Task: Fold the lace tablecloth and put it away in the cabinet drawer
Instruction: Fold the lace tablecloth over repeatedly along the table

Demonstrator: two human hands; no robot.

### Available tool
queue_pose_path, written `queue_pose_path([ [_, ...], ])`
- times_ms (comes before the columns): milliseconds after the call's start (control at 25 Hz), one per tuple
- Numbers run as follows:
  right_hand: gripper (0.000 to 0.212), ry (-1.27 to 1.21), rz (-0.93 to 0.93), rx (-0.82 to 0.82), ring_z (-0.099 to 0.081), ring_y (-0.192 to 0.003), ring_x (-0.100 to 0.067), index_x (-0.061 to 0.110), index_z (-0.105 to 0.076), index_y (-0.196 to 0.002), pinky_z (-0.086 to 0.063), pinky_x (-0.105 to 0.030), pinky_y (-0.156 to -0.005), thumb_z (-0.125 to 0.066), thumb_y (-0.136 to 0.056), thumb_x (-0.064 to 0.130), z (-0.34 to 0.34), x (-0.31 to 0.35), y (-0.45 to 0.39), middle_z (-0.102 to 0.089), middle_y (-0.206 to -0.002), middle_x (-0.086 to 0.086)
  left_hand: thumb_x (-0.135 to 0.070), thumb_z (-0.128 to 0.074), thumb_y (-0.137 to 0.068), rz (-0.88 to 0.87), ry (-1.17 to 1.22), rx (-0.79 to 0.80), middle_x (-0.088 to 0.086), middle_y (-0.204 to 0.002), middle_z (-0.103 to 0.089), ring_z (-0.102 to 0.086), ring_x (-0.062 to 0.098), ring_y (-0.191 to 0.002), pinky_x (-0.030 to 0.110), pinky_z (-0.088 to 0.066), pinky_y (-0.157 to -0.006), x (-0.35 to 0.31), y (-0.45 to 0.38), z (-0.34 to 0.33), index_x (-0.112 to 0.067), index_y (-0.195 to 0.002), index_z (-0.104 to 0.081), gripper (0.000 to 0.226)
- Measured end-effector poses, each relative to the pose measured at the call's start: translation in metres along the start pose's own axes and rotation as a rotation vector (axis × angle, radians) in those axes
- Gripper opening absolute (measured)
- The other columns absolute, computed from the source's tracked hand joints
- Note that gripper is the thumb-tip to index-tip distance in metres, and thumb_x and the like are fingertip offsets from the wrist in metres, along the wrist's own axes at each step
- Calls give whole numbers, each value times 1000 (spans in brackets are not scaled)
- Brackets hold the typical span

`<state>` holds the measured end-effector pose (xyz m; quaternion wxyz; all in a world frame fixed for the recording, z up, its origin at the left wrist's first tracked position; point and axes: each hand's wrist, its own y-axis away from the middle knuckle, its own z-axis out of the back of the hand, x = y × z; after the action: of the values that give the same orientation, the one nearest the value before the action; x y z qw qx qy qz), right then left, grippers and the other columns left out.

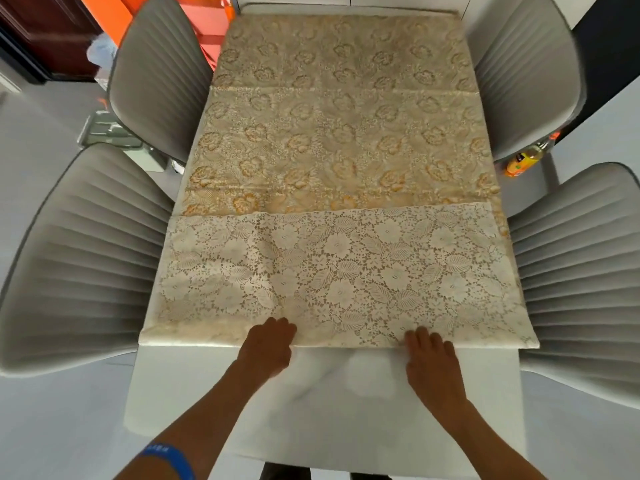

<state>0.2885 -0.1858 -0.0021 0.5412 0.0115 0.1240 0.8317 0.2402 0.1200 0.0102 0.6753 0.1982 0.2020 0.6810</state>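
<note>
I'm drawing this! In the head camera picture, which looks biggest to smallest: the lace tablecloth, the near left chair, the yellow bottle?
1. Lace tablecloth, biggest.
2. Near left chair; it sits close to the camera, which may make it look bigger.
3. Yellow bottle, smallest by far, partly hidden behind a chair.

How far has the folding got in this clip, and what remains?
Done: the near end of the tablecloth is turned over once, its pale underside forming a flap on the gold side. In hand: left hand and right hand lie flat on the fold at the near edge, leaving the table bare in front. Left: further folds, then the drawer, which is not in view.
</note>
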Motion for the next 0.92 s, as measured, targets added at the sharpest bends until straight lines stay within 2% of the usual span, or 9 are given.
queue_pose_path([
  [80,47,40,-15,-67,-61,-76,-38,2,-66,-103,-49,-46,-66,-72,-57,-6,6,0,-16,-64,-95,-19,-20,-62,-82,-1,29,-112,3,-107,-60,-60,23,-93,31,-52,-65,-2,8,-1,-13,-109,-60,29],
  [200,33,54,68,-7,-65,-66,-33,6,-70,-83,-53,-47,-72,-78,-53,-3,13,2,-39,-68,-76,-13,-18,-62,-73,-36,-32,-231,7,-98,-66,-64,24,-78,27,-52,-48,-1,7,-7,-8,-94,-67,23],
  [320,26,46,139,439,-67,-93,-25,14,-66,-102,-40,-39,-96,-59,-78,9,8,5,-31,-70,-100,-5,-21,-52,-87,11,38,116,3,-118,-55,-58,25,-103,33,-49,-75,-2,8,-4,-12,-108,-57,23],
  [440,35,41,315,804,-64,-110,-26,10,-64,-115,-41,-36,-92,-57,-80,14,5,10,-1,-66,-117,-6,-17,-63,-82,-108,93,471,-3,-83,-61,-65,21,-87,29,-52,-74,-6,24,1,-15,-79,-59,6],
  [520,35,-30,319,1027,-64,-108,-25,9,-66,-115,-45,-33,-83,-61,-82,20,7,11,5,-66,-121,-8,-25,-73,-80,-126,245,646,-9,-84,-63,-63,15,-90,25,-49,-76,-2,36,1,-21,-88,-67,11],
  [640,25,-388,103,777,-62,-102,-23,21,-63,-105,-47,-30,-80,-55,-82,17,22,0,-23,-66,-114,-3,-32,-71,-84,-55,525,523,-7,-122,-64,-58,8,-102,23,-45,-88,14,22,13,-28,-115,-62,32],
  [760,58,-337,-13,340,-48,-128,-29,21,-43,-142,-44,-39,-99,-55,-85,14,29,-16,-59,-42,-151,-5,-15,-55,-91,55,375,70,2,-150,-41,-44,20,-133,36,-40,-107,25,-13,23,-25,-139,-44,50],
  [840,73,-268,-59,359,-34,-141,-32,20,-25,-152,-42,-45,-104,-55,-86,12,27,-21,-76,-19,-163,-6,-7,-52,-88,111,242,-7,7,-162,-15,-19,28,-147,45,-29,-115,32,-33,23,-23,-153,-22,74],
  [920,73,-221,-54,361,-38,-137,-35,21,-22,-152,-47,-46,-98,-57,-88,16,20,-26,-83,-19,-162,-7,-10,-56,-89,128,190,37,8,-164,-3,-10,30,-150,48,-29,-114,38,-45,19,-25,-156,-8,84],
])
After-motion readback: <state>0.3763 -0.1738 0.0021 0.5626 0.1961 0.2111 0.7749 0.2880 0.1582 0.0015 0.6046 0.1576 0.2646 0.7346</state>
